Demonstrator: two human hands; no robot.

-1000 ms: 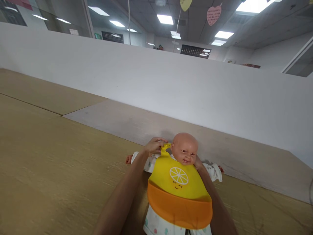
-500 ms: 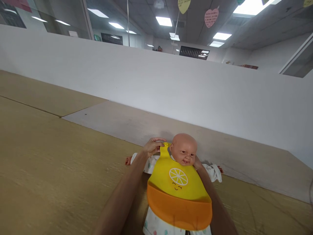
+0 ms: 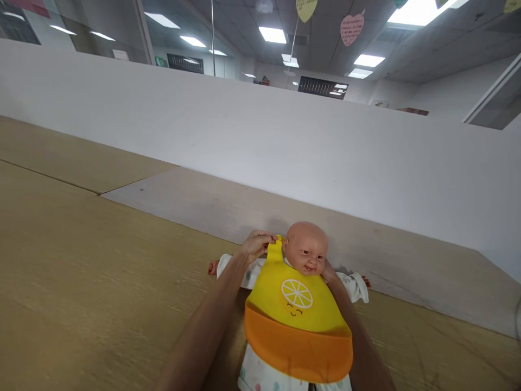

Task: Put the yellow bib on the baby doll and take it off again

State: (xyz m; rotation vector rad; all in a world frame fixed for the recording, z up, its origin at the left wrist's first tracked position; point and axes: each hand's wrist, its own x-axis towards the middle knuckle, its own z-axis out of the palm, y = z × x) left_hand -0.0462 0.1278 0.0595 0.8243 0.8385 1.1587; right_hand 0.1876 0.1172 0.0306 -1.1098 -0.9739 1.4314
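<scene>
A baby doll [image 3: 306, 248] lies on its back on a wood-grain table [image 3: 89, 271], wearing a white patterned garment [image 3: 260, 374]. Over its chest is a yellow silicone bib [image 3: 297, 296] with a lemon-slice print and an orange pocket [image 3: 298, 347]. My left hand [image 3: 257, 244] pinches the bib's upper strap [image 3: 277, 250] beside the doll's head. My right hand [image 3: 329, 270] sits at the far side of the doll's neck, mostly hidden behind its cheek and the bib. Its fingers do not show.
A pale grey board [image 3: 195, 214] lies on the table behind the doll, against a low white wall [image 3: 260, 130]. Beyond the wall are glass partitions, ceiling lights and paper hearts hanging from the ceiling.
The bib's strap stands slightly more upright at my left hand. The view has shifted a little. The doll and my right hand stay about where they were.
</scene>
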